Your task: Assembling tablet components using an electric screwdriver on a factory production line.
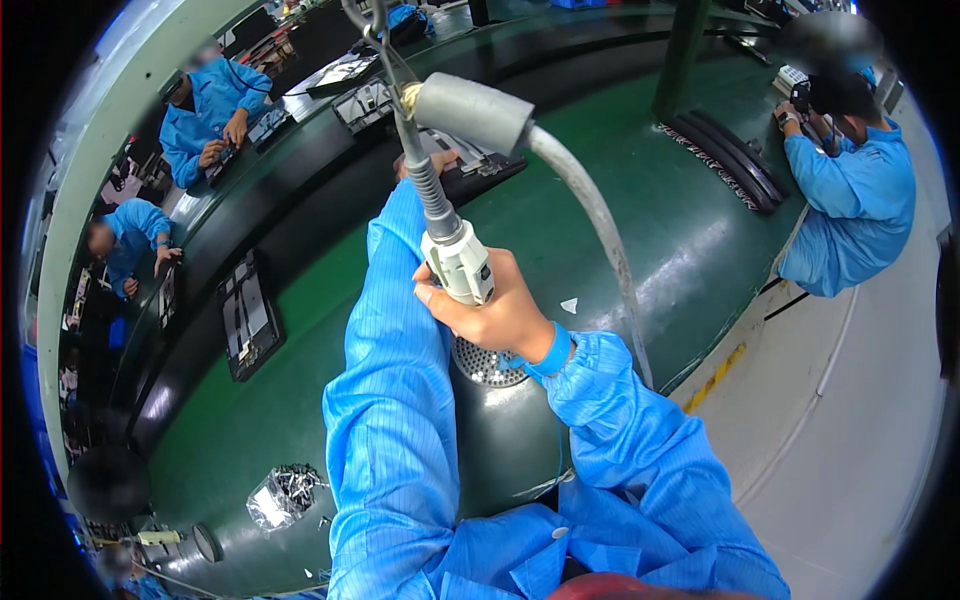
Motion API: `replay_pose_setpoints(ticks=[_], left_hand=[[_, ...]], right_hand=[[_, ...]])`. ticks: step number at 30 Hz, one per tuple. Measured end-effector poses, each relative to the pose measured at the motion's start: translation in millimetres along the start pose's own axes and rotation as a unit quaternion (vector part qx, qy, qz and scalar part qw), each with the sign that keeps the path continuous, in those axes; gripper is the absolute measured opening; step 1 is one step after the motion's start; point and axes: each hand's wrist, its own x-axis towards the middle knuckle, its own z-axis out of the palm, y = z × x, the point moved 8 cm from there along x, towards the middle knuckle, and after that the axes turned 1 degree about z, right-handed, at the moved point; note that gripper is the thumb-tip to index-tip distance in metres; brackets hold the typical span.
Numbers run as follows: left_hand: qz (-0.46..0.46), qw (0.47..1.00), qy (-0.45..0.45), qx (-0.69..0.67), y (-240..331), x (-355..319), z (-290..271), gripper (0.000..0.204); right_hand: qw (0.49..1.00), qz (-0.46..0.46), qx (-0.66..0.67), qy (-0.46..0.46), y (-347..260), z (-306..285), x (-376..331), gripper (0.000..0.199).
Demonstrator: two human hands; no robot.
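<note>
My right hand [505,310] is wrapped round the pale body of an electric screwdriver [460,265], which hangs from a metal hook. A coiled spring and a thick grey cable [590,195] run above it. Farther off, my left hand [443,160] reaches to the left end of a black panel-like device [485,172] and grips it there. The screwdriver's upper part covers much of that hand. Below my right wrist a round metal dish with many holes [485,365] sits on the bench, partly behind my right hand and left sleeve.
On the green bench [330,400] lie another black panel [248,315] at left, a clear bag of small metal parts [285,497] and a white scrap [569,305]. Long black curved strips [725,160] lie far right. Co-workers in blue sit at left and right. A green post [685,60] stands behind.
</note>
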Motion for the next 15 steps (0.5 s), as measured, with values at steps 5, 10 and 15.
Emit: replay_pose_setpoints(ticks=[5, 10, 15], left_hand=[[-0.003, 0.984, 0.127, -0.124, 13.6, -45.5, -67.7, 0.069], [-0.017, 0.926, 0.11, -0.361, -38.8, -183.4, -210.7, 0.052], [-0.164, 0.893, 0.122, -0.401, -61.2, -420.9, -279.0, 0.055]], right_hand=[[0.999, 0.038, 0.025, 0.011, 7.4, -6.7, -6.8, 0.01], [0.998, 0.048, 0.047, 0.007, 12.7, 0.0, -6.4, 0.004], [0.999, 0.001, 0.031, -0.025, 0.4, 18.2, -2.8, 0.011]])
